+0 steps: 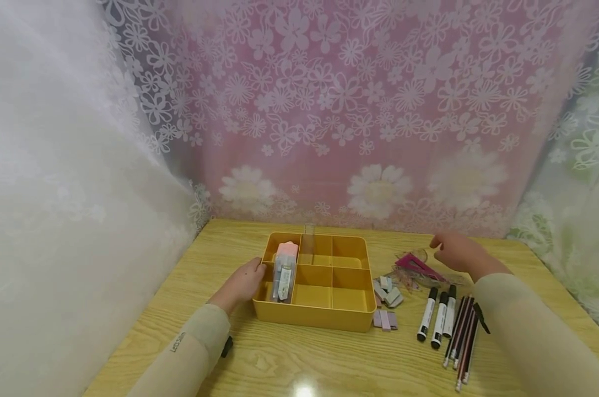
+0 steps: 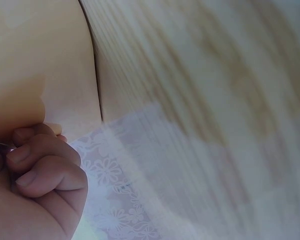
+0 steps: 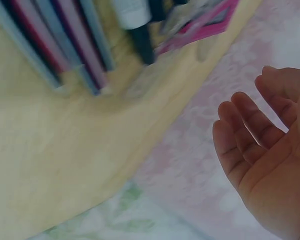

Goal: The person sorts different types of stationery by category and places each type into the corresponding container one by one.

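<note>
My left hand (image 1: 242,284) (image 2: 50,180) grips the left wall of the yellow divided box (image 1: 314,317) (image 2: 45,60), its fingers curled at the edge. A clear pack with a pink top (image 1: 286,251) leans in the box's left side, a white item (image 1: 284,282) showing at its front. Something clear and upright (image 1: 308,245) stands in the back middle compartment. Empty, with fingers loosely bent, my right hand (image 1: 458,253) (image 3: 270,150) hovers just right of the magenta set square (image 1: 418,267) (image 3: 207,31), which lies among clear rulers and a protractor.
Right of the box lie grey-white erasers (image 1: 392,296) and lilac and pink pieces (image 1: 385,320). Further right are three black-capped white markers (image 1: 439,320) (image 3: 131,12) and several pencils (image 1: 460,336) (image 3: 72,37). A flowered curtain (image 1: 299,110) hangs behind the wooden table (image 1: 279,364).
</note>
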Motion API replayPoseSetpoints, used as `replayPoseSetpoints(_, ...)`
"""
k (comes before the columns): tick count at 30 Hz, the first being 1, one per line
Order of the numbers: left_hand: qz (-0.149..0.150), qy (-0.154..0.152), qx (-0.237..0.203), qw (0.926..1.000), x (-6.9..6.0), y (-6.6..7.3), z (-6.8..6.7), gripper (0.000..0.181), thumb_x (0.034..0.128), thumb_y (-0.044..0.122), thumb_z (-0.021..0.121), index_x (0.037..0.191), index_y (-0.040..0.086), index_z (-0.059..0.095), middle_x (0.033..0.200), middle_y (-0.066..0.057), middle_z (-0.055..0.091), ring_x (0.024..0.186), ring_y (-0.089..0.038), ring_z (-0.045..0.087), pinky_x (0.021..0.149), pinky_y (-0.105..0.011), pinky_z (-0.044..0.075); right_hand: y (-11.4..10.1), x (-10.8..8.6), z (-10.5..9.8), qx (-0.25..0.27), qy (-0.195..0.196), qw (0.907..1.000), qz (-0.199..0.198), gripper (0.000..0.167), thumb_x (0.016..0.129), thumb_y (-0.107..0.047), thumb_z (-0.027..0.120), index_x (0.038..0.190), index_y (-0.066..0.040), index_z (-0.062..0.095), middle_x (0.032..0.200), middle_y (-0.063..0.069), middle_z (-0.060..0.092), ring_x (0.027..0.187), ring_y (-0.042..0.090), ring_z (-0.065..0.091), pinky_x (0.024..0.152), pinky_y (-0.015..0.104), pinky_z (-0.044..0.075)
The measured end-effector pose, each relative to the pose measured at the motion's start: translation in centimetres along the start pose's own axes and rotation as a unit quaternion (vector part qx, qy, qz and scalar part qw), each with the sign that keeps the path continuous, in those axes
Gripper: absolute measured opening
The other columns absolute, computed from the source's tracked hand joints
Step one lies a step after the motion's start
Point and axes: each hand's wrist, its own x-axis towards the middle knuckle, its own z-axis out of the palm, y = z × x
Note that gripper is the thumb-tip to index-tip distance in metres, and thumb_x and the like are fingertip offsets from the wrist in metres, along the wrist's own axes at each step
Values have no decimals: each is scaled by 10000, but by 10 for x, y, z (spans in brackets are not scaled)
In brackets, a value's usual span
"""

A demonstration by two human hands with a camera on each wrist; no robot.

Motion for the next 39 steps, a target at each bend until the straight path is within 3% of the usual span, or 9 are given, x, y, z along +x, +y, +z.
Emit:
replayPoseSetpoints(5, -69, -6, -11, 10000, 0, -1, 1, 530, 1112, 379, 294, 1509, 48, 410, 1485, -146, 498, 1371, -348, 458, 1127, -571, 331, 28, -12, 8, -199, -79, 9996, 207, 376, 947, -76, 556, 1261, 130, 575, 1191, 367, 585, 1036, 518, 588, 796, 598, 513)
replayPoseSetpoints(9, -50, 20, -29, 10000, 1, -1, 1, 523, 1114, 369, 288, 1504, 43, 414, 1479, -149, 502, 1366, -349, 461, 1126, -573, 332, 42, -21, 16, -159, -325, 9982, 469, 391, 952, -37, 551, 1304, 132, 530, 1217, 398, 556, 906, 401, 620, 718, 509, 506)
replayPoseSetpoints(14, -29, 48, -19, 10000, 0, -1, 2, 517, 1112, 356, 298, 1502, 36, 413, 1486, -161, 493, 1371, -360, 453, 1130, -582, 319, 50, -27, 29, 55, -648, 9961, 593, 412, 963, -42, 559, 1333, 125, 493, 1106, 305, 628, 758, 243, 579, 665, 422, 484)
replayPoseSetpoints(20, -32, 55, -77, 9999, 1, -2, 2, 522, 1110, 366, 304, 1510, 48, 409, 1492, -152, 491, 1377, -353, 450, 1134, -577, 316, 55, -27, 36, 189, -616, 9959, 632, 468, 851, -57, 664, 1287, 78, 562, 1175, 364, 573, 792, 291, 529, 640, 416, 452)
replayPoseSetpoints(23, -47, 43, -62, 10000, 2, -2, 2, 528, 1111, 369, 300, 1513, 43, 405, 1491, -153, 491, 1375, -350, 452, 1133, -575, 319, 57, -26, 36, 89, -630, 9963, 569, 394, 852, -68, 672, 1227, 29, 603, 1148, 352, 565, 781, 294, 518, 637, 423, 448)
replayPoseSetpoints(28, -77, 26, -91, 9999, 3, 0, 0, 530, 1110, 375, 300, 1513, 47, 406, 1486, -143, 497, 1370, -335, 459, 1136, -565, 320, 59, -25, 34, -91, -600, 9971, 449, 239, 885, -59, 651, 1120, -26, 629, 989, 177, 616, 734, 256, 516, 635, 415, 458)
replayPoseSetpoints(31, -30, 15, -56, 10000, 3, 0, 0, 525, 1113, 363, 293, 1510, 38, 406, 1482, -152, 499, 1366, -344, 463, 1129, -571, 328, 60, -25, 35, -137, -559, 9976, 383, 190, 896, -49, 635, 1084, -30, 621, 980, 168, 602, 735, 252, 510, 644, 417, 465)
replayPoseSetpoints(35, -41, 32, -49, 10000, 2, -1, 1, 524, 1113, 364, 296, 1508, 38, 410, 1477, -152, 504, 1364, -345, 466, 1128, -569, 330, 60, -28, 36, -51, -447, 9986, 280, 118, 891, -28, 628, 980, -39, 551, 876, 125, 540, 702, 238, 468, 628, 401, 429)
replayPoseSetpoints(39, 12, 46, -4, 10000, 2, -2, 1, 515, 1114, 356, 293, 1492, 34, 426, 1460, -155, 518, 1354, -345, 475, 1123, -569, 339, 61, -30, 38, 41, -302, 9995, 114, 168, 913, 0, 574, 877, -64, 423, 754, 52, 416, 656, 209, 396, 614, 383, 344)
